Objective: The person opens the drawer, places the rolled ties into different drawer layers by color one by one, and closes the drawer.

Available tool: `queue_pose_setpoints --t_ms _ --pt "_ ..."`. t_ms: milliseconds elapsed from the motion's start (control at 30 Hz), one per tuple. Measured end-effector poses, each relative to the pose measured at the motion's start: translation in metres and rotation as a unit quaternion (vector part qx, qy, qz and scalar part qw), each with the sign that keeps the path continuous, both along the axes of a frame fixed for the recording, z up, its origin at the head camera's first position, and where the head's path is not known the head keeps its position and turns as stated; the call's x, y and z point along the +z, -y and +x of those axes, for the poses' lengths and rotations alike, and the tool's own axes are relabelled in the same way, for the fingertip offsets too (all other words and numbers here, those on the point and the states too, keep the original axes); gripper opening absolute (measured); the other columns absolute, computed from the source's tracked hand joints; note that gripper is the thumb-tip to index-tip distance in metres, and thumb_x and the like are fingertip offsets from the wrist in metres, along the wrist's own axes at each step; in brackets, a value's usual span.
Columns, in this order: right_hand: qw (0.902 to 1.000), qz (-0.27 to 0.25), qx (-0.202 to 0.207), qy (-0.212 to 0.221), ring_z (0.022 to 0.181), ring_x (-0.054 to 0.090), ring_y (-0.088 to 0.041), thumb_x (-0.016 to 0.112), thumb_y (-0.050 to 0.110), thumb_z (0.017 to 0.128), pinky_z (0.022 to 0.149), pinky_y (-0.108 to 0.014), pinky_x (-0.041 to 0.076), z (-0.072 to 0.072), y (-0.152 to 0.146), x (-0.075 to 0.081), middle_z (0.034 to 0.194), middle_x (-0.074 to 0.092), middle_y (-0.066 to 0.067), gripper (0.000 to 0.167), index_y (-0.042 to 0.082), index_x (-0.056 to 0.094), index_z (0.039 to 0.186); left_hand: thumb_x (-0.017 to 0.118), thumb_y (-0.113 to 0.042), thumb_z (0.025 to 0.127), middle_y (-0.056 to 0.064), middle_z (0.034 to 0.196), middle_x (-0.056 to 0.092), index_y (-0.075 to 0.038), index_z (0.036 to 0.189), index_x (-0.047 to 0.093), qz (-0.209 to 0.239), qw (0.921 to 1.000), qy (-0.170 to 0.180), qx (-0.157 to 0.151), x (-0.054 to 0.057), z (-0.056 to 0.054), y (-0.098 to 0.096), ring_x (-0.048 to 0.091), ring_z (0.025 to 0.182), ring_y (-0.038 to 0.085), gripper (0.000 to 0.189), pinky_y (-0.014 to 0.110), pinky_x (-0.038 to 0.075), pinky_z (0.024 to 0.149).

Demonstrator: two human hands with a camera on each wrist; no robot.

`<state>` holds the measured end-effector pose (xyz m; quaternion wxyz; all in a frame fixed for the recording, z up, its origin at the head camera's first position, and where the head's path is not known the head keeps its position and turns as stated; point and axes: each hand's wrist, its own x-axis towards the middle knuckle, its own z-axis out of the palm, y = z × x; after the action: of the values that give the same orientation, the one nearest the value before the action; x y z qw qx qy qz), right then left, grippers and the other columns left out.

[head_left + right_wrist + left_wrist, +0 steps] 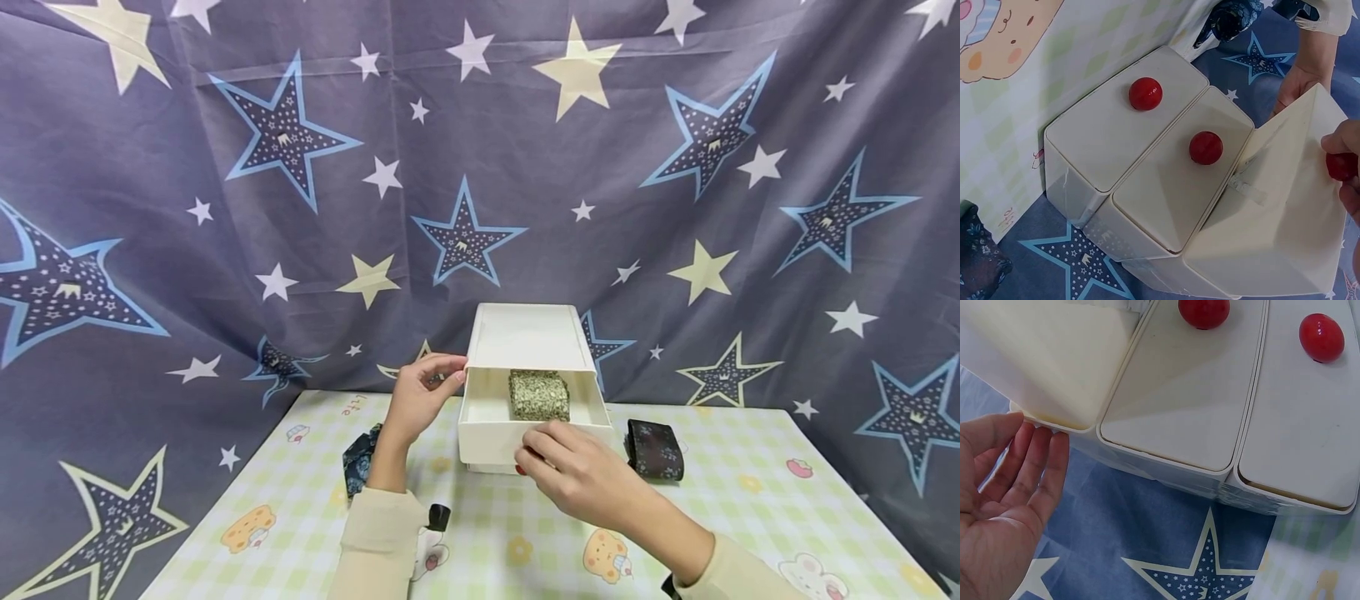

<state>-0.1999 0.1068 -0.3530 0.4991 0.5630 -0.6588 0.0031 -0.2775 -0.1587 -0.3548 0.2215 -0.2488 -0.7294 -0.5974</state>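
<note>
A white drawer cabinet [531,333] stands at the table's far edge, its top drawer [495,444] pulled out. Inside that drawer lies a rolled green-gold speckled cloth [540,395]. My right hand [573,475] is at the drawer front; the right wrist view shows it pinching the red round knob [1340,165]. With thumb and fairly straight fingertips, my left hand [423,396] touches the cabinet's left side by its front edge. In the left wrist view, the fingertips [1058,439] meet the rim. Two lower drawers [1179,387] are closed, each with a red knob [1321,337].
A dark blue floral cloth roll [358,458] lies left of the cabinet, near my left forearm. To the right sits a dark patterned folded cloth [655,450]. Behind the checked table cover [300,492] hangs a star-printed curtain [420,167].
</note>
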Motion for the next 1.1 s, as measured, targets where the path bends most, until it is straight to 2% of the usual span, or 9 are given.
queue_pose_setpoints --t_ms 267,567,833,1000,1100 --pt "0.9995 0.008 -0.027 0.012 0.092 0.063 -0.025 0.042 0.008 0.108 0.083 -0.031 0.054 -0.003 0.001 -0.003 0.1 0.07 -0.01 0.034 0.003 0.075 0.1 0.073 0.003 0.092 0.022 0.116 0.069 0.007 0.114 0.073 0.004 1.0 0.002 -0.001 -0.001 -0.001 0.0 0.064 0.098 0.014 0.023 0.021 0.05 0.073" --pt "0.9996 0.006 -0.025 0.014 0.092 0.063 -0.025 0.041 0.006 0.107 0.083 -0.031 0.053 -0.008 0.002 -0.002 0.099 0.07 -0.01 0.035 0.002 0.075 0.099 0.073 0.002 0.092 0.021 0.116 0.069 0.007 0.114 0.073 0.001 1.0 0.0 -0.002 -0.002 -0.002 0.001 0.065 0.099 0.015 0.023 0.024 0.052 0.074" --pt "0.999 0.006 -0.034 0.028 0.092 0.063 -0.025 0.04 0.007 0.107 0.084 -0.031 0.053 -0.012 0.002 -0.001 0.099 0.07 -0.009 0.037 0.003 0.076 0.098 0.074 0.002 0.092 0.022 0.117 0.069 0.007 0.115 0.073 0.002 1.0 0.007 0.002 -0.017 -0.022 0.006 0.064 0.099 0.014 0.023 0.02 0.049 0.072" --pt "0.9981 0.011 -0.049 0.035 0.093 0.062 -0.025 0.038 0.009 0.107 0.084 -0.03 0.052 -0.012 0.001 -0.001 0.1 0.07 -0.009 0.04 0.003 0.076 0.099 0.076 -0.003 0.092 0.017 0.117 0.07 0.001 0.114 0.075 0.006 1.0 -0.004 -0.001 -0.02 -0.024 0.007 0.065 0.099 0.014 0.023 0.021 0.049 0.071" --pt "0.9979 0.012 -0.052 0.037 0.093 0.062 -0.025 0.048 0.007 0.102 0.085 -0.031 0.052 -0.013 0.0 -0.001 0.101 0.07 -0.009 0.028 0.003 0.076 0.1 0.078 -0.007 0.091 0.015 0.115 0.071 -0.001 0.113 0.076 0.01 0.9999 -0.011 -0.005 -0.02 -0.024 0.006 0.065 0.098 0.015 0.023 0.021 0.05 0.071"
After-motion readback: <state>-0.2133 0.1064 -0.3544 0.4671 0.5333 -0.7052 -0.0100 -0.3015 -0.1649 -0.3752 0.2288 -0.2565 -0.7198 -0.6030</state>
